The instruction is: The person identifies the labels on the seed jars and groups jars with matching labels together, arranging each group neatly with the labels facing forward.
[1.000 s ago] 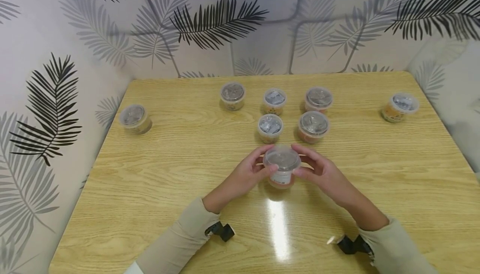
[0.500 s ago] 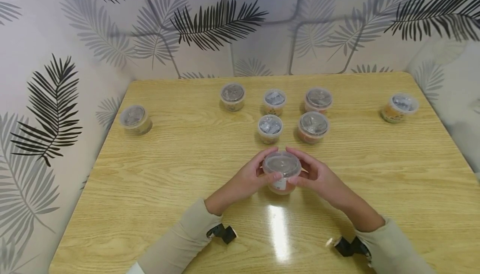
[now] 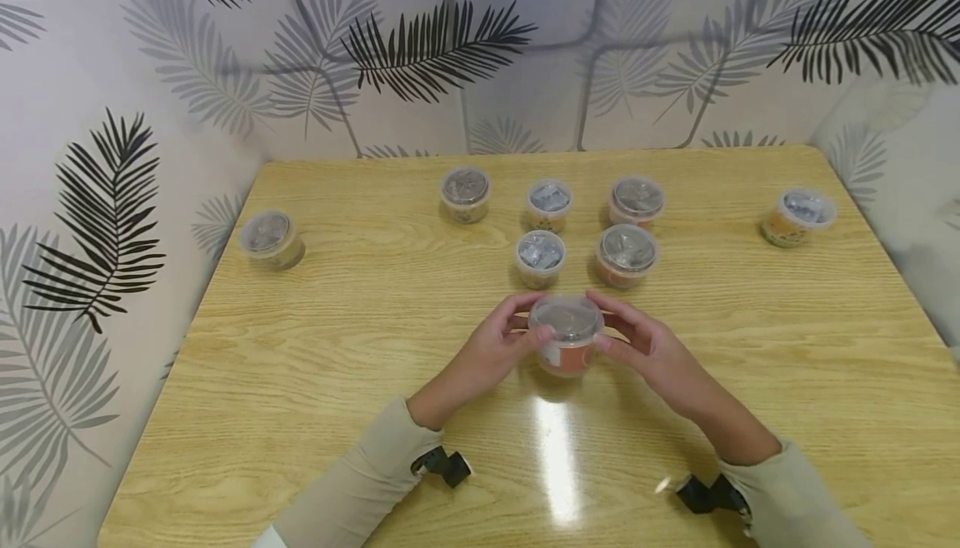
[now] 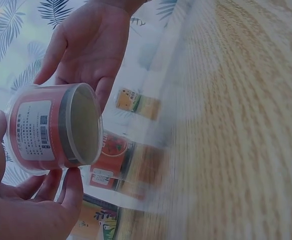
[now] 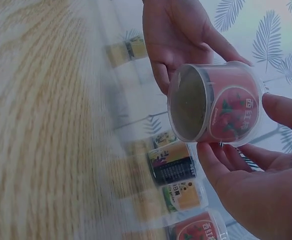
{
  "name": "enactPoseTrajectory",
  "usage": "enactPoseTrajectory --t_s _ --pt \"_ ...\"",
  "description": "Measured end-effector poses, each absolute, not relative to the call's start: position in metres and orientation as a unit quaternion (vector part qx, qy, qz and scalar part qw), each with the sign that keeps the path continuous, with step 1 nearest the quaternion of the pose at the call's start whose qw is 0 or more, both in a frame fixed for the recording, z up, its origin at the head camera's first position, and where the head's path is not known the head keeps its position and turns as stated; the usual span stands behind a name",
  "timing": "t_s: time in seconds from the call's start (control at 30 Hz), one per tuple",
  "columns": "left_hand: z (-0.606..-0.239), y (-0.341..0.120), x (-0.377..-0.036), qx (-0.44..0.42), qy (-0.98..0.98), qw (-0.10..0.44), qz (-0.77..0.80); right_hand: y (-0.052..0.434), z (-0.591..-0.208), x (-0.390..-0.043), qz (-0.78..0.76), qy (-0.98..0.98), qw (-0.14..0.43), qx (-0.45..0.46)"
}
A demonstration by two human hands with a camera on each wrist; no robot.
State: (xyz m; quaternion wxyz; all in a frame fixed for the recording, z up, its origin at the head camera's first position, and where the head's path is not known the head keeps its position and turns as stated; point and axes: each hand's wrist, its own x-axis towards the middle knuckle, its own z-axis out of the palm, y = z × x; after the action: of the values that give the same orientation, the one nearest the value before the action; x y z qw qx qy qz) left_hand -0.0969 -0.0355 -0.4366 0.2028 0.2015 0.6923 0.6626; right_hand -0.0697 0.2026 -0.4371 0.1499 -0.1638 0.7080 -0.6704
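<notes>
A round clear plastic tub [image 3: 567, 340] with a lid and a red label is held up over the table between both hands. My left hand [image 3: 491, 350] grips its left side, thumb in front and fingers behind. On the other side, my right hand [image 3: 654, 356] holds it the same way. The left wrist view shows a white barcode panel on the tub [image 4: 38, 132], with its pale underside facing the table. Tomatoes are printed on the tub's label [image 5: 233, 112] in the right wrist view.
Behind the hands stand two small tubs [image 3: 541, 258] and two larger red-labelled tubs [image 3: 627, 255], paired front and back. Other lidded tubs stand at the far left [image 3: 272, 239], back [image 3: 465, 194] and far right [image 3: 799, 216] of the wooden table [image 3: 337, 323]. A leaf-patterned wall [image 3: 517, 98] borders it.
The tub has turned in the hands: its white panel has moved left and more red label faces forward. Both hands came closer together and nearer the body, then spread and moved back away.
</notes>
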Motion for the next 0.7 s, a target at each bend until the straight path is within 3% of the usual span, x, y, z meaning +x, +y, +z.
enactPoseTrajectory --t_s 0.3,0.5,0.7 --pt "-0.416 -0.035 -0.091 0.192 0.684 0.213 0.671 0.201 -0.437 -0.071 -0.679 0.705 0.14 -0.148" --pt "-0.417 -0.032 -0.09 0.201 0.663 0.252 0.676 0.198 -0.438 -0.072 -0.683 0.696 0.161 -0.154" --pt "-0.415 -0.031 -0.088 0.224 0.677 0.247 0.656 0.193 -0.439 -0.073 -0.695 0.678 0.176 -0.162"
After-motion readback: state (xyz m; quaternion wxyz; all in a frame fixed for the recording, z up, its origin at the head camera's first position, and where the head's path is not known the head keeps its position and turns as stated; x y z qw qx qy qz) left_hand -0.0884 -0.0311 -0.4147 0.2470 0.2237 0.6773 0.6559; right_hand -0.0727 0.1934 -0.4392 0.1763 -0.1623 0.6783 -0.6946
